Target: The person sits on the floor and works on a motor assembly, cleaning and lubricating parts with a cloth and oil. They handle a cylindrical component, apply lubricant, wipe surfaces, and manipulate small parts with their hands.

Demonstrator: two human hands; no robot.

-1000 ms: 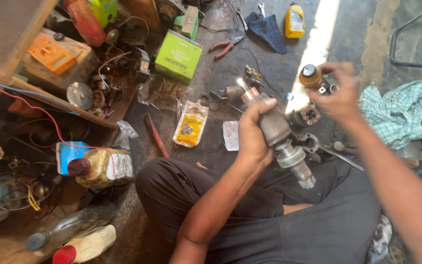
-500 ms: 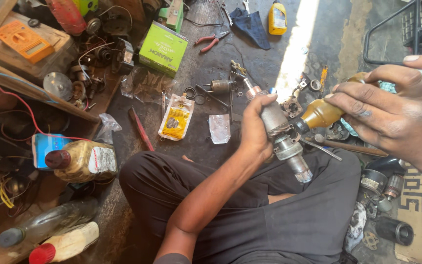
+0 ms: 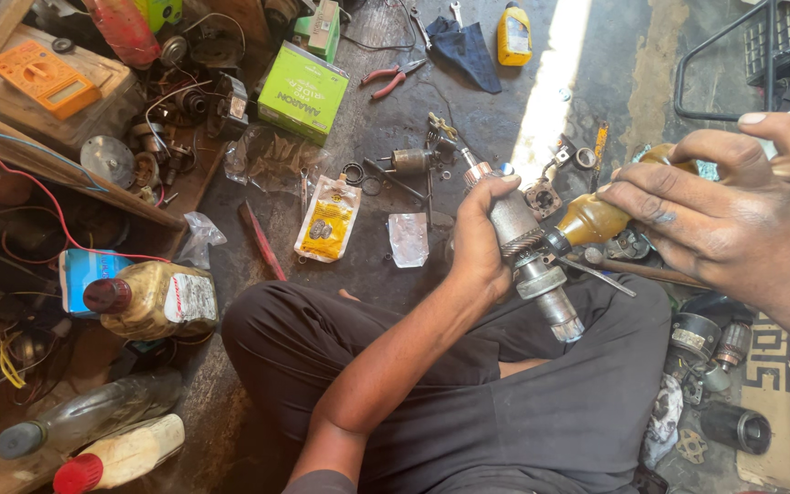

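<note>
My left hand (image 3: 479,240) grips a grey metal shaft assembly (image 3: 530,258) with a helical spline and a small gear at its lower end, held tilted above my lap. My right hand (image 3: 733,218) holds a small amber oil bottle (image 3: 596,218), tipped so its black nozzle touches the shaft's spline. I sit cross-legged in dark trousers (image 3: 523,402) on a stained concrete floor.
Metal parts, a screwdriver (image 3: 628,271) and motor pieces (image 3: 706,343) lie to the right. On the floor ahead are red pliers (image 3: 393,77), a green box (image 3: 304,91), a yellow packet (image 3: 326,220) and a yellow bottle (image 3: 514,35). Bottles (image 3: 153,300) and an orange multimeter (image 3: 46,78) crowd the shelves at left.
My right hand has brought the amber bottle from the floor at right over to the shaft and tipped its nozzle onto it. The left hand keeps hold of the shaft.
</note>
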